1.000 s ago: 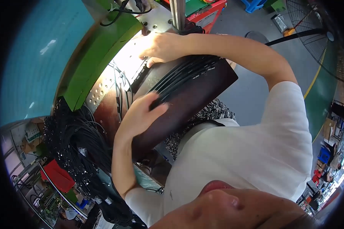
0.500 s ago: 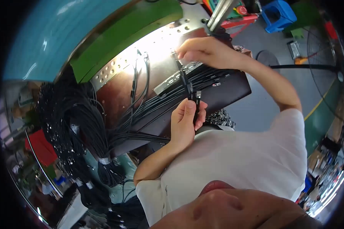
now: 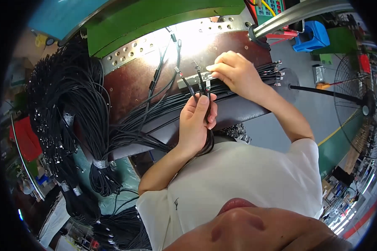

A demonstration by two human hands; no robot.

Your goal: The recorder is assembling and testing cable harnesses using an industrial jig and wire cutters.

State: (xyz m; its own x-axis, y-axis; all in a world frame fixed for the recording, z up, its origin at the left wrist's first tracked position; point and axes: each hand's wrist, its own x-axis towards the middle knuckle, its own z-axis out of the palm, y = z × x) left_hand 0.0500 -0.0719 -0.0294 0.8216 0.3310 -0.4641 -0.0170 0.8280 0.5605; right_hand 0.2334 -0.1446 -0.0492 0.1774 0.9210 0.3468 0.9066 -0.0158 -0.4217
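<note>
My left hand (image 3: 195, 119) is closed around a small bunch of black cables (image 3: 192, 91), held upright over the near edge of the bench. Their plug ends fan out above the fingers, and several metal plugs (image 3: 208, 85) show. The lower part of the bunch loops down behind the hand toward my shirt. Just right of the plugs is my right hand (image 3: 232, 71), with bent fingers and a small gap between fingertip and thumb. Nothing shows in it. Behind the plugs, a metal strip (image 3: 187, 81) lies on the brown bench top (image 3: 130, 85).
More black cables (image 3: 159, 106) stretch along the bench, plugs at the right end (image 3: 278, 73). A thick cable bundle (image 3: 81, 108) hangs at the left. A green machine bar (image 3: 163, 25) crosses the back, brightly lit below. A fan (image 3: 360, 100) and blue stool (image 3: 312, 37) stand right.
My right hand has drawn back from the lit area, nearer the held plugs. The plug ends in my left hand have spread apart. The whole view has shifted.
</note>
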